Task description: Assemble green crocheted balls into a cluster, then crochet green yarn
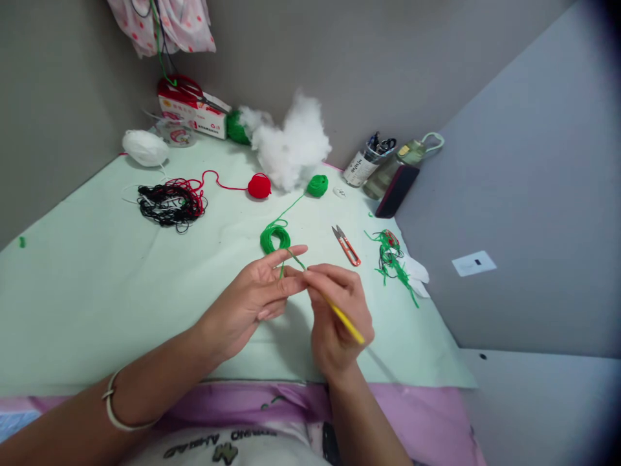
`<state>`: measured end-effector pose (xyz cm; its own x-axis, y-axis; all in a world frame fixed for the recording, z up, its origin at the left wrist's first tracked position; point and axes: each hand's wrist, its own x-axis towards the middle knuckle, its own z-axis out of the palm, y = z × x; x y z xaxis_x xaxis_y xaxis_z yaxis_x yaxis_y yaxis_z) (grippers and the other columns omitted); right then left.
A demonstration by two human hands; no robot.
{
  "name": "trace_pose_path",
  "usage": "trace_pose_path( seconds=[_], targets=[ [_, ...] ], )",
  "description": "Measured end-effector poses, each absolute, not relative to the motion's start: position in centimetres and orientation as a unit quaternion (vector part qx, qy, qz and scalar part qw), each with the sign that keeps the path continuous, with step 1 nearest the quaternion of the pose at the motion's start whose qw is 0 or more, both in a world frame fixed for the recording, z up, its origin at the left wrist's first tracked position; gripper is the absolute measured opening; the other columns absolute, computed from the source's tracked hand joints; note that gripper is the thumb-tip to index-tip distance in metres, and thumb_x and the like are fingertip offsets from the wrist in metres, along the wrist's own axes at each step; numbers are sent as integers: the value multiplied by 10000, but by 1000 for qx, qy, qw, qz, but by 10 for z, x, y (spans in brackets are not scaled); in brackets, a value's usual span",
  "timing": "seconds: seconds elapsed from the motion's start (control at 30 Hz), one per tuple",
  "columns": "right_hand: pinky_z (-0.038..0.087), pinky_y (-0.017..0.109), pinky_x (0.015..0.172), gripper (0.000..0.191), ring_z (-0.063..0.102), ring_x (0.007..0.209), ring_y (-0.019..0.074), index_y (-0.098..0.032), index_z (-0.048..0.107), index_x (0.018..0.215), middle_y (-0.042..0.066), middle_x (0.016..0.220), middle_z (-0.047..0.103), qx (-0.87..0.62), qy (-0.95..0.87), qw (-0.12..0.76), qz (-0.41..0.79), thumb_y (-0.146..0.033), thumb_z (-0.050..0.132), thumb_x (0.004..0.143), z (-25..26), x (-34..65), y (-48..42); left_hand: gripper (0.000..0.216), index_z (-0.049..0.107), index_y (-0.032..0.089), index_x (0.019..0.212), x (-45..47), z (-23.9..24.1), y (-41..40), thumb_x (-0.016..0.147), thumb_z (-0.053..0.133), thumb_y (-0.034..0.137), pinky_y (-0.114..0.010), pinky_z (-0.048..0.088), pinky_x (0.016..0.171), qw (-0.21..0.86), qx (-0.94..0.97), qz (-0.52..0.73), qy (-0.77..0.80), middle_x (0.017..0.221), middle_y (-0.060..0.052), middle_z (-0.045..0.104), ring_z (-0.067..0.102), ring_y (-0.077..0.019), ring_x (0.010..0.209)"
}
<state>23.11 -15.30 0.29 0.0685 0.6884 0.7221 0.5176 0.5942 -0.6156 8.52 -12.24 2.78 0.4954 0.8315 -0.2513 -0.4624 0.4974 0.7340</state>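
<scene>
My right hand [342, 314] is closed around a yellow-handled crochet hook [347, 321], its tip hidden at my fingertips. My left hand [264, 285] has its index finger stretched out, with green yarn [297, 260] running over it to where both hands meet. Its thumb and another finger pinch together at that spot; whatever small piece they hold there is hidden. Just beyond my left hand lies a coil of green yarn [262, 241]. From the coil a strand leads back to a small green yarn ball [317, 186].
Orange thread snips [347, 246] lie right of the coil. Farther back are a red yarn ball [259, 186], white stuffing [291, 142], a black yarn tangle [165, 206] and a white yarn ball [145, 148]. Green scraps [392, 259], a phone [396, 191] and a bottle [383, 178] are at the right.
</scene>
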Motion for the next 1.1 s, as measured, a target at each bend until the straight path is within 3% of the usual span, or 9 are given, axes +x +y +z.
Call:
trace_pose_path(
  seconds=[0.17, 0.33, 0.53, 0.73, 1.1],
  targets=[
    [561, 360, 733, 265, 662, 913, 196, -308, 764, 1054, 44, 950, 711, -430, -632, 616, 188, -129, 603, 942, 12, 233, -148, 519, 603, 197, 1327, 83, 26, -120, 839, 776, 233, -172, 174, 424, 824, 286, 397, 285, 703, 73, 501, 204, 11, 445],
    [526, 334, 645, 155, 618, 746, 171, -263, 771, 945, 39, 847, 683, -440, -565, 658, 234, -208, 626, 937, 9, 240, -146, 419, 658, 180, 1248, 77, 22, -114, 841, 759, 174, -143, 208, 426, 819, 269, 423, 279, 746, 64, 508, 207, 31, 442],
    [497, 289, 611, 136, 586, 654, 124, -230, 768, 900, 25, 805, 660, -404, -476, 674, 394, -260, 642, 939, 9, 242, -143, 294, 722, 166, 1138, 74, 22, -114, 844, 737, 155, -135, 205, 414, 819, 275, 421, 274, 793, 37, 538, 216, 40, 439],
    [489, 297, 663, 144, 606, 736, 132, -263, 785, 961, 28, 889, 681, -394, -524, 664, 361, -214, 651, 938, 7, 236, -144, 375, 704, 235, 1195, 84, 21, -121, 830, 783, 209, -139, 235, 417, 788, 315, 435, 302, 861, 32, 549, 264, 16, 484],
    [493, 297, 693, 137, 614, 737, 126, -260, 783, 953, 20, 874, 677, -402, -498, 656, 401, -258, 646, 950, 6, 239, -143, 460, 671, 245, 1245, 83, 21, -120, 804, 800, 223, -157, 252, 443, 773, 333, 434, 320, 868, 26, 549, 345, -12, 554]
  ],
)
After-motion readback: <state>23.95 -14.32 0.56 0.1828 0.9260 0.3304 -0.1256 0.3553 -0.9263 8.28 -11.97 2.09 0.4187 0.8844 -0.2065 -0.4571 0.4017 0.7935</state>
